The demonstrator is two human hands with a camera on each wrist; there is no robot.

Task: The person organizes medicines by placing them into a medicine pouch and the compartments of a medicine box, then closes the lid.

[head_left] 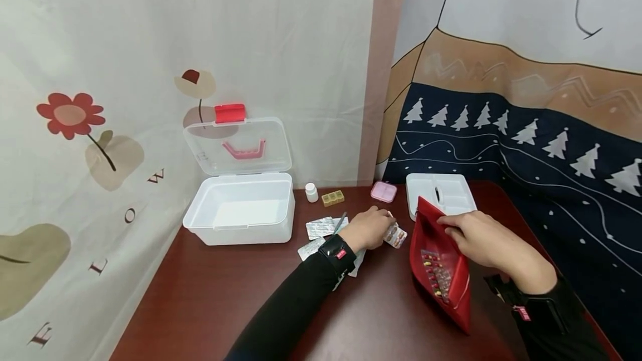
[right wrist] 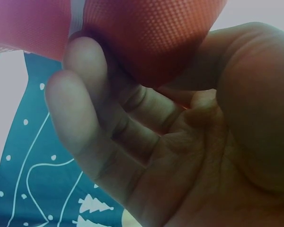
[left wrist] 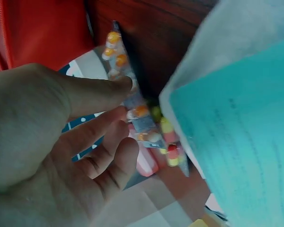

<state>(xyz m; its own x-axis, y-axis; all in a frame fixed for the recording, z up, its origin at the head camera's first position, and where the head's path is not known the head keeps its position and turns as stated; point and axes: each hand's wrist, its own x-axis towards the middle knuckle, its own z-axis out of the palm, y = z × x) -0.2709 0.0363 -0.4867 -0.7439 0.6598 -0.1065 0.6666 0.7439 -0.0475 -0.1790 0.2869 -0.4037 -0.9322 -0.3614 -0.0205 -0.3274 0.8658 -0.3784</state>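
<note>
My left hand pinches a blister pack of orange-and-white capsules between thumb and fingers, just left of the red pouch. Seen from the left wrist, red-and-yellow capsules show just beyond that pack. The pouch stands tilted with its mouth spread. Inside it lies a blister pack with red and yellow capsules. With thumb and curled fingers, my right hand grips the pouch's upper edge; the red textured material fills the top of the right wrist view.
Silver blister packs lie beside the left wrist, partly covered by it. Behind them stand a white bottle, a yellow pill case and a pink case. An open plastic box is left; a white divided tray sits behind the pouch.
</note>
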